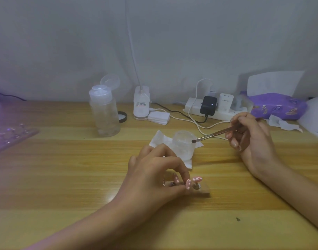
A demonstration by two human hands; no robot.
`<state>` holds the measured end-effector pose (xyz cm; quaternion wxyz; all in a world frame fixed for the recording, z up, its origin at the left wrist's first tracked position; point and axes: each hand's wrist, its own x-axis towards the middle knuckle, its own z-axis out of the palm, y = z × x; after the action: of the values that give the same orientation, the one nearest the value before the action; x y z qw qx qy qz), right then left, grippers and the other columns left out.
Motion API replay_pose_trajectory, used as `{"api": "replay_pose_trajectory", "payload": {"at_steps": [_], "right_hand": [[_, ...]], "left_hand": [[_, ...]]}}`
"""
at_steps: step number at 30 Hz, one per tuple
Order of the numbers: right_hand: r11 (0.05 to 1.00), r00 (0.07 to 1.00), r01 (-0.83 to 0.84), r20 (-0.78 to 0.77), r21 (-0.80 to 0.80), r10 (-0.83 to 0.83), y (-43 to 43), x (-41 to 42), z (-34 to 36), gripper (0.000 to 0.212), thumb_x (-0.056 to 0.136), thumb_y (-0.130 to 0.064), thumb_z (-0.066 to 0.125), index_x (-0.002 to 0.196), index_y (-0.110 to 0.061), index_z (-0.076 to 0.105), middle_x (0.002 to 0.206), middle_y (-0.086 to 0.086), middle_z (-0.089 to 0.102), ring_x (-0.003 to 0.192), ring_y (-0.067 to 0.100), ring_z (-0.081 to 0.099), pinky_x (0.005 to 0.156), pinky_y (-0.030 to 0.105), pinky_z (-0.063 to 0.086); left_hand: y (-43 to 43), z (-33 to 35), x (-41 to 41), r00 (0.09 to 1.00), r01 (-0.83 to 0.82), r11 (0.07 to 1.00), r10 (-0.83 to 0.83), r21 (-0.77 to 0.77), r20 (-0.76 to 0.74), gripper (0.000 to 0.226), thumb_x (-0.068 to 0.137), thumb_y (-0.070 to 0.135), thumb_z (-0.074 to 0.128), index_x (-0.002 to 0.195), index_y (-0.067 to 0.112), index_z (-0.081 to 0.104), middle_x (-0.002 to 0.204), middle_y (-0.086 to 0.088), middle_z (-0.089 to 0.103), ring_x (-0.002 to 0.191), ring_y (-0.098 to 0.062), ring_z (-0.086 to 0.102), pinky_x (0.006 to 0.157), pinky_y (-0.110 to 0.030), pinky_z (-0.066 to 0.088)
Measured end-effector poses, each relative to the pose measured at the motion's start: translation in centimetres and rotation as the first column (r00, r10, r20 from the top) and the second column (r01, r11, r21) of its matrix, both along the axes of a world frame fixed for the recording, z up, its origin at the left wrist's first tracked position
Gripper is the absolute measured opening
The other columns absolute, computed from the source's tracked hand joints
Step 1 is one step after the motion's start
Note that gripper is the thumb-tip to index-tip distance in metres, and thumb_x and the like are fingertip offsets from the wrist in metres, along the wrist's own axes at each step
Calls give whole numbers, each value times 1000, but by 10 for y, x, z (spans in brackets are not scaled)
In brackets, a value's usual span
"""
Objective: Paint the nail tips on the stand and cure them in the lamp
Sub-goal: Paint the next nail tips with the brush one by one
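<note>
A small wooden stand (203,190) lies on the table near its front, carrying pink nail tips with white dots (197,179). My left hand (154,175) curls over the stand's left part and pinches one tip (188,184) between thumb and forefinger. My right hand (252,138) grips a thin nail brush (214,135) like a pen. The brush's dark bristles hover over the rim of a small clear jar (183,145), which stands on a white wipe (160,139).
A clear pump bottle (105,112) with its lid flipped open stands behind. A white device (141,103), a stack of cotton pads (158,117), a power strip with chargers (212,105) and a purple tissue pack (277,105) line the wall. Purple light glows at far left (3,134).
</note>
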<state>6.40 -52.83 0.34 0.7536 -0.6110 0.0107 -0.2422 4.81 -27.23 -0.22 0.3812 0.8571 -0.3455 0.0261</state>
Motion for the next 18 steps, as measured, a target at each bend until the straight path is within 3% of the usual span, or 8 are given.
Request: {"api": "replay_pose_trajectory", "payload": {"at_steps": [4,9,14,18], "right_hand": [[1000,1000,-2,6,-7,2,-1,0,-1,48,102,-12,40,64,-26,66,55,1,59,48,13,52,38,19,36],[1000,1000,-1,7,-7,2,-1,1,-2,47,102,-12,41,65,-26,66,56,1,60,47,13,52,38,19,35],[1000,1000,-7,-1,-12,7,-2,1,-2,49,103,-13,41,65,-27,67,56,0,60,47,13,52,38,19,37],[1000,1000,-3,-15,-7,3,-1,-1,-1,46,103,-13,42,65,-26,66,56,2,60,48,13,52,39,19,37]], "left_hand": [[0,-2,2,1000,-3,1000,2,-14,-9,29,68,67,65,87,46,65,102,24,52,107,4,40,93,-25,26],[-2,-2,3,1000,-14,999,14,29,-10,19,73,60,70,85,47,65,105,24,50,110,6,37,93,-20,23],[-3,-2,3,999,-24,998,23,52,23,22,71,66,62,84,48,64,106,27,50,110,6,36,88,-18,22],[-4,-1,3,999,-46,998,45,32,13,19,73,58,73,85,48,64,103,26,53,110,5,38,89,-19,23]]}}
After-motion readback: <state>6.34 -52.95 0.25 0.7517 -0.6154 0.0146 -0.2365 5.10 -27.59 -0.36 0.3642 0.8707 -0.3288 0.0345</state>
